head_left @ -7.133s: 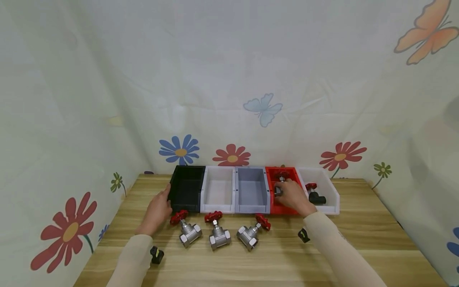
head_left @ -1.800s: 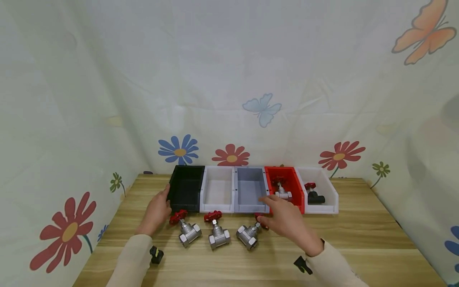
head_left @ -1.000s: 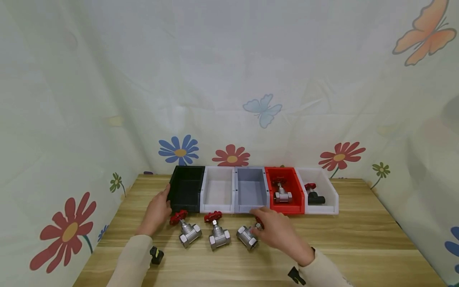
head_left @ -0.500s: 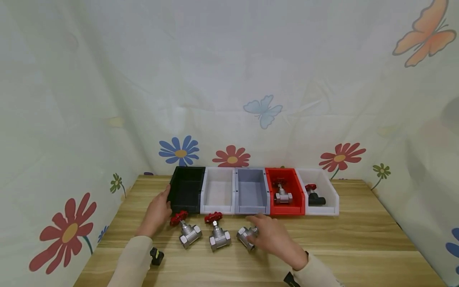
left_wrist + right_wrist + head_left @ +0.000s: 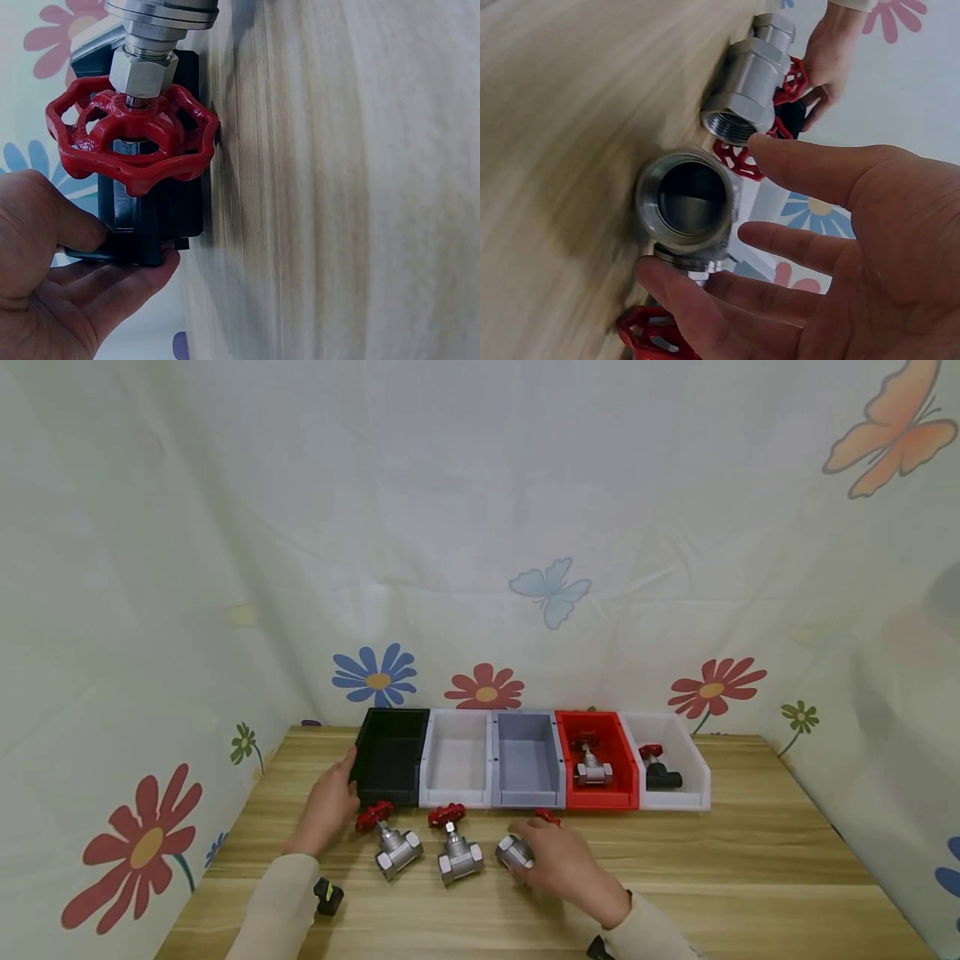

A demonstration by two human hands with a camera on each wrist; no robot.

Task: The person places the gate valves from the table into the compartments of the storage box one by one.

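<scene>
My left hand (image 5: 327,806) holds the left wall of the black bin (image 5: 390,797), thumb on one side and fingers on the other, as the left wrist view shows. My right hand (image 5: 558,864) hovers at the rightmost gate valve (image 5: 513,853), a silvery T-shaped body with a red handwheel (image 5: 548,816) partly hidden behind the hand. In the right wrist view the fingers spread loosely around this valve's threaded opening (image 5: 686,199), without a visible grip. Two similar valves, a middle one (image 5: 459,857) and a left one (image 5: 397,852), lie to its left.
Right of the black bin stand a white bin (image 5: 456,797), a grey bin (image 5: 529,797), a red bin (image 5: 600,799) with a metal valve (image 5: 594,772) and a white bin (image 5: 697,797) with a black red-handled valve (image 5: 663,777). A flowered curtain (image 5: 420,527) hangs behind the wooden table (image 5: 720,893).
Seven seconds ago my right hand was at the valve in the red bin; it let go and came down left to the rightmost table valve. My left hand stays on the black bin.
</scene>
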